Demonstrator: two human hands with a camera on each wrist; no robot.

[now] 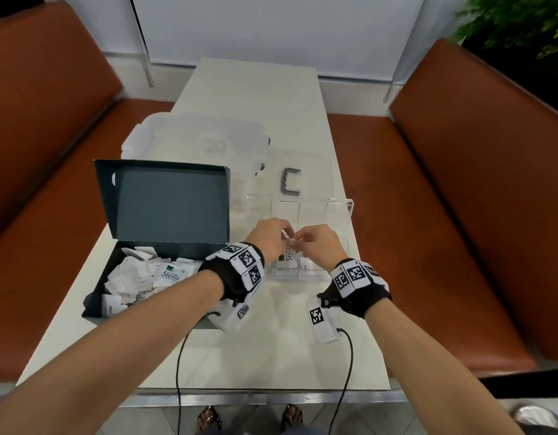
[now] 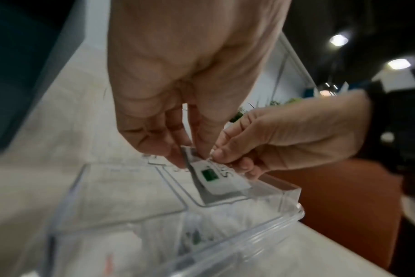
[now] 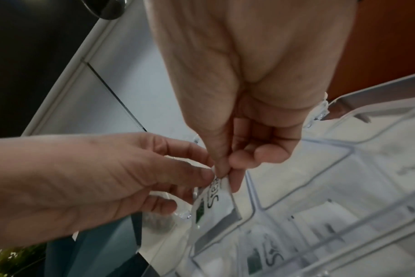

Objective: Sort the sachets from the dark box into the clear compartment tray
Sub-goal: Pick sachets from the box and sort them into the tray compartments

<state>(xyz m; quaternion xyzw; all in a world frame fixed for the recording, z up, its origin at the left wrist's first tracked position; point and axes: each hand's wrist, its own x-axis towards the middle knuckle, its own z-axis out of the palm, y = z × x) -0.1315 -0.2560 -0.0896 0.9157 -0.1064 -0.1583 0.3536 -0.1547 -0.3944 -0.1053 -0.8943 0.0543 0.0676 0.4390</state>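
The dark box (image 1: 169, 199) stands open at the left, with a heap of white sachets (image 1: 139, 274) inside. To its right lies the clear compartment tray (image 1: 350, 205). Both hands meet just above the tray's near compartments. My left hand (image 1: 271, 237) and right hand (image 1: 307, 243) each pinch the top edge of one white Stevia sachet (image 1: 288, 253). The sachet (image 2: 217, 178) hangs tilted into a near compartment, with its lower end at the tray floor. My left hand's fingertips (image 2: 178, 155) grip one corner and my right hand's fingertips (image 3: 223, 171) the other. More sachets (image 3: 263, 256) lie in the neighbouring compartments.
A translucent storage bin (image 1: 196, 142) stands behind the dark box. Its clear lid with a grey handle (image 1: 292, 182) lies behind the tray. Brown benches (image 1: 478, 189) flank the white table (image 1: 265, 350). Black cables (image 1: 348, 356) hang from both wrists over the near edge.
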